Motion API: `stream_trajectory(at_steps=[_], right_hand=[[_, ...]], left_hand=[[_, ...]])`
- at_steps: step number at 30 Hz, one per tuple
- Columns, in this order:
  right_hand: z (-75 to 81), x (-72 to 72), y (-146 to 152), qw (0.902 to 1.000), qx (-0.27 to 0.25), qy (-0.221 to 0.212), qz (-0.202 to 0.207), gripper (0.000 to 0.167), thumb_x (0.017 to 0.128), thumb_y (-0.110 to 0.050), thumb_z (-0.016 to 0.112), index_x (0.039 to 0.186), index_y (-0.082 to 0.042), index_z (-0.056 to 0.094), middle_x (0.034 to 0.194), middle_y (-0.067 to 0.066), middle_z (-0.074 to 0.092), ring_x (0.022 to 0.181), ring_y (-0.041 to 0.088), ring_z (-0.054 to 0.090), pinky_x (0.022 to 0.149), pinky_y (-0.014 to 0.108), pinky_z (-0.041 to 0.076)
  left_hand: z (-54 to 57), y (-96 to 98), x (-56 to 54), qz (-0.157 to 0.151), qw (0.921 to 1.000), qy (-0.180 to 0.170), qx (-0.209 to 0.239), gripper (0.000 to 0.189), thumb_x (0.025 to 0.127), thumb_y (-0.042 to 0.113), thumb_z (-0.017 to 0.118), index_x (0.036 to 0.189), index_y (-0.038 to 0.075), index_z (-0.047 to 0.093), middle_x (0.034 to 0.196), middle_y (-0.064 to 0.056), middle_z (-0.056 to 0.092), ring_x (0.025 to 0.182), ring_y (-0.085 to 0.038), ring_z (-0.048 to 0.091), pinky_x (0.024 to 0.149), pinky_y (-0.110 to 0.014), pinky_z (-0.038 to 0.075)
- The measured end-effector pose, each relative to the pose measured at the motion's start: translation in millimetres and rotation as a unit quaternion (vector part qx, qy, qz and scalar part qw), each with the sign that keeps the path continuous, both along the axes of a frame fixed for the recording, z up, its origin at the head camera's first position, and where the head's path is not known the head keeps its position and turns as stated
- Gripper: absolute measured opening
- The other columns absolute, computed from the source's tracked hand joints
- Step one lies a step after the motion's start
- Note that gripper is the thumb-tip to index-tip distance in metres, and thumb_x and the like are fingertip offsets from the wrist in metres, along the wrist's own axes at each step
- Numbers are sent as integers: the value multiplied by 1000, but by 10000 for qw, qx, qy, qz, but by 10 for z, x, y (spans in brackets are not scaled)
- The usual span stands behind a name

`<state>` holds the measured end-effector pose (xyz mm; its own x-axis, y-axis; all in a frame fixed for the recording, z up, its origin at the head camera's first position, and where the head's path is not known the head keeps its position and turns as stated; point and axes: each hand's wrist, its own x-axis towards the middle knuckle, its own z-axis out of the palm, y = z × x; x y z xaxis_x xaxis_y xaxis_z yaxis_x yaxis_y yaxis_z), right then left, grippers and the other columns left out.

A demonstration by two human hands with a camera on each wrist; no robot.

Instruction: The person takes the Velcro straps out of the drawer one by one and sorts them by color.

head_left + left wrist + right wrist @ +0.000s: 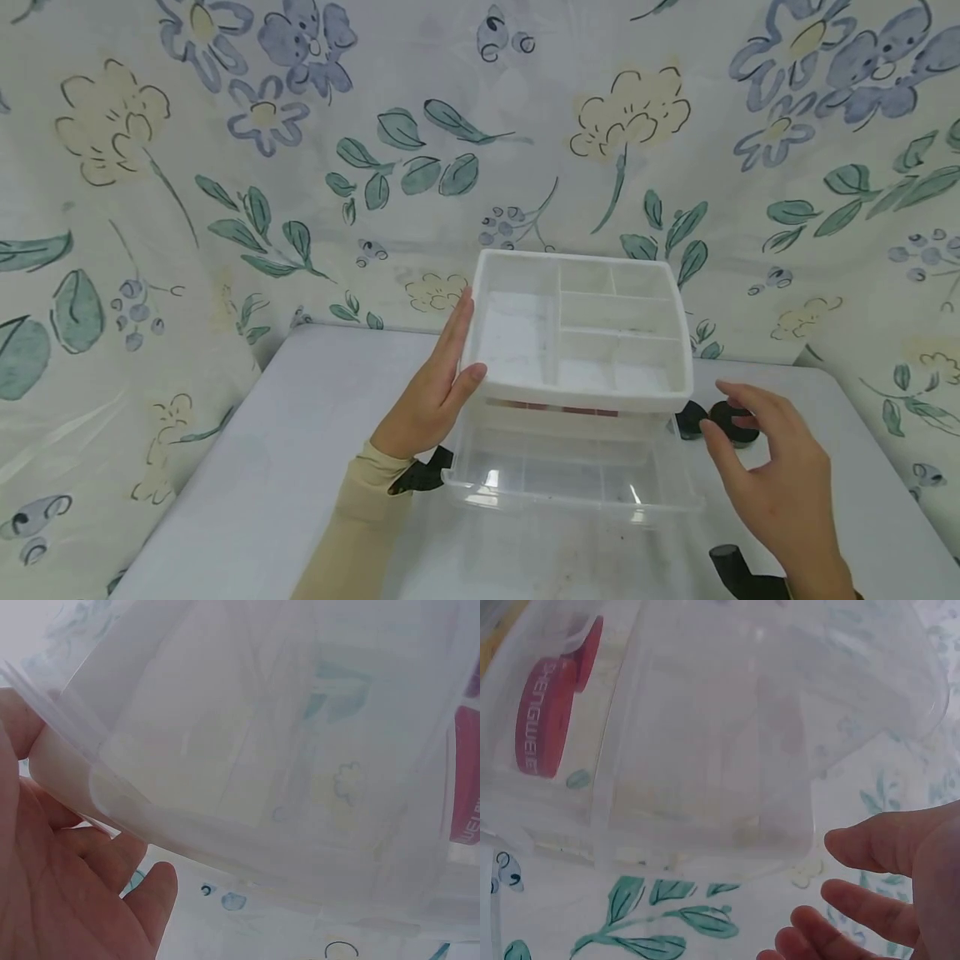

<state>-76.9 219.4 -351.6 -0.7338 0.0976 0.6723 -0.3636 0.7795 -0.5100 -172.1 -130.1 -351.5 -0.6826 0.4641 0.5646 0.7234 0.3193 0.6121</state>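
Left hand (429, 387) grips the white compartment tray (577, 397) by its left edge, thumb at the front corner, apparently to steady it over the clear plastic box (562, 475) below those fingers; right hand (783, 471) has fingers parted, gripping nothing, near the tray's right end

A pale sheet printed with blue and cream flowers and green leaves (525, 150) borders a flat white tabletop (300, 408) at back and sides. Two rounded black objects (690, 415) lie side by side on the tabletop's right half.
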Motion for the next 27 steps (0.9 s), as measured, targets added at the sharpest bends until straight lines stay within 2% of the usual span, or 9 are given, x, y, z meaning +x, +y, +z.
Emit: stream_trajectory(at_steps=[4,9,15,19,23,27], right_hand=[[-16,88,-77,9999,15,101,77,52,75,4,81,125,-3,68,115,15,66,95,-2,51,87,3,35],[-38,187,-165,9991,-81,293,294,53,71,7,82,122,-1,68,110,13,66,94,-3,51,86,4,37],[-49,321,-270,9997,38,148,212,56,71,2,85,123,-3,68,113,11,66,91,-2,49,83,4,36],[-83,378,-306,9997,-21,190,169,56,69,-2,88,121,-3,70,110,10,66,90,-2,48,80,4,38],[-129,421,-334,9992,-51,338,209,51,73,-13,90,119,-3,71,107,10,66,90,-1,50,78,4,41],[-166,467,-383,9989,-39,422,182,52,83,-41,83,115,-2,72,105,12,66,90,2,52,79,4,42]], left_hand=[[4,4,-2,-17,10000,10,22,69,110,28,41,162,8,0,169,-3,-4,155,-24,1,123,-44,12],[10,8,-13,-49,10000,39,14,70,110,34,39,162,8,0,169,-2,-4,155,-23,1,124,-42,10],[1,6,-18,-46,10000,-31,5,72,109,44,35,162,11,-1,169,2,-6,155,-21,0,123,-43,12],[-6,8,-12,-43,10000,-78,4,72,109,42,36,162,12,-1,169,1,-6,155,-21,0,123,-44,12],[0,8,-13,-53,10000,-59,5,72,109,42,36,162,11,-1,169,1,-6,155,-22,0,123,-45,12],[4,5,-14,-57,10000,-39,34,72,109,41,37,162,10,-1,169,-1,-5,155,-23,1,123,-45,12]])
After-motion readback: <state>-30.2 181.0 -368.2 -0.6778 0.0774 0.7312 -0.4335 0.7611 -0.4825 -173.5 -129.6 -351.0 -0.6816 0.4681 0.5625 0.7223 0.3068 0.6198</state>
